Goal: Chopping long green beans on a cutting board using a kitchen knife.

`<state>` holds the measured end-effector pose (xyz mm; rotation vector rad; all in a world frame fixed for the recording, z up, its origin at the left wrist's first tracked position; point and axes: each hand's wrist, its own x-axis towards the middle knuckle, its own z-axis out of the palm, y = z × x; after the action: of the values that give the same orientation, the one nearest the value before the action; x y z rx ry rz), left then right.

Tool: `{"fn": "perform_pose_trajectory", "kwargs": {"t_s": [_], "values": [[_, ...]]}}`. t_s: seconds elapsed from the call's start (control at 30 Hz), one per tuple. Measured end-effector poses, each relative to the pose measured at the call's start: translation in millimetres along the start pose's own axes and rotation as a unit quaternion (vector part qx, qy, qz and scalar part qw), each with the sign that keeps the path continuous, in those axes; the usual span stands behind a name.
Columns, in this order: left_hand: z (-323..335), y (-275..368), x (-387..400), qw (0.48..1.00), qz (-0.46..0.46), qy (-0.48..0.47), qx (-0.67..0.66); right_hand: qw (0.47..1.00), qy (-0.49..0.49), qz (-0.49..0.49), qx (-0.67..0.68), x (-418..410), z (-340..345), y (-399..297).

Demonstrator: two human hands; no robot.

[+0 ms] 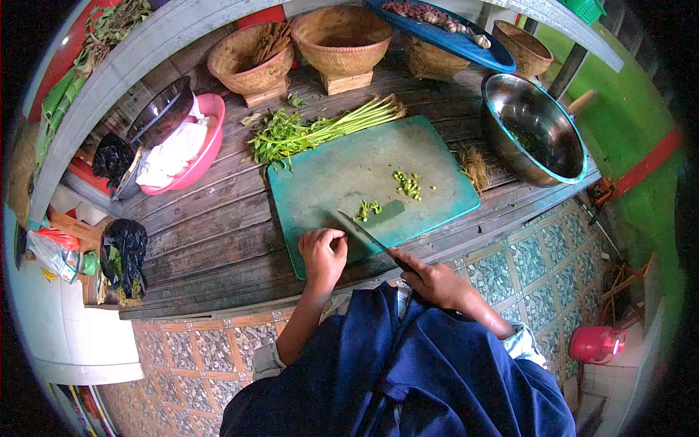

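My right hand [437,281] grips the dark handle of a kitchen knife [367,235], its blade slanting up and left over a green cutting board [338,180]. Just left of the blade, my left hand [323,254] rests at the board's near edge with its fingers curled; whether anything is pinched in them cannot be told. Chopped green stems [408,184] lie on the board in one small pile, with a smaller bit [366,210] close to the knife tip. A bunch of leafy green stalks [333,128] lies along the board's far edge.
Right of the board are cut roots [474,166] and a large steel bowl [532,128] with chopped greens inside. Woven baskets [343,41] line the back, beside a blue tray [458,41] of garlic and shallots. A pink basin [205,147] holding white plastic stands at left on the slatted table [218,235].
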<state>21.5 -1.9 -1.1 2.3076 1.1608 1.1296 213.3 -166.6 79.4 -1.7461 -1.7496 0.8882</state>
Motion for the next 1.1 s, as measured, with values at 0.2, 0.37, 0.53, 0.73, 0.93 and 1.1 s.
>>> {"fn": "perform_pose_trajectory", "kwargs": {"t_s": [0.2, 0.37, 0.53, 0.73, 0.93, 1.1], "values": [[-1, 0, 1, 0.999, -0.024, -0.019, 0.009, 0.997, 0.011, -0.07, 0.004, 3, 10, 7], [1, -1, -1, 1.0, -0.01, -0.009, 0.016, 0.998, -0.008, -0.054, -0.033, 14, 19, 11], [-2, -3, -1, 1.0, 0.0, -0.008, 0.015, 0.999, -0.041, 0.002, -0.03, 27, 16, -5], [-21, 1, 3, 0.982, -0.092, -0.003, -0.163, 0.999, 0.007, -0.052, -0.001, 6, 11, 14], [-36, -2, 4, 0.999, -0.004, -0.024, -0.028, 0.999, 0.008, -0.045, 0.02, 4, -1, 1], [-25, 1, -3, 0.999, 0.008, -0.039, 0.03, 0.995, -0.01, -0.098, 0.006, 5, 5, 6]]}}
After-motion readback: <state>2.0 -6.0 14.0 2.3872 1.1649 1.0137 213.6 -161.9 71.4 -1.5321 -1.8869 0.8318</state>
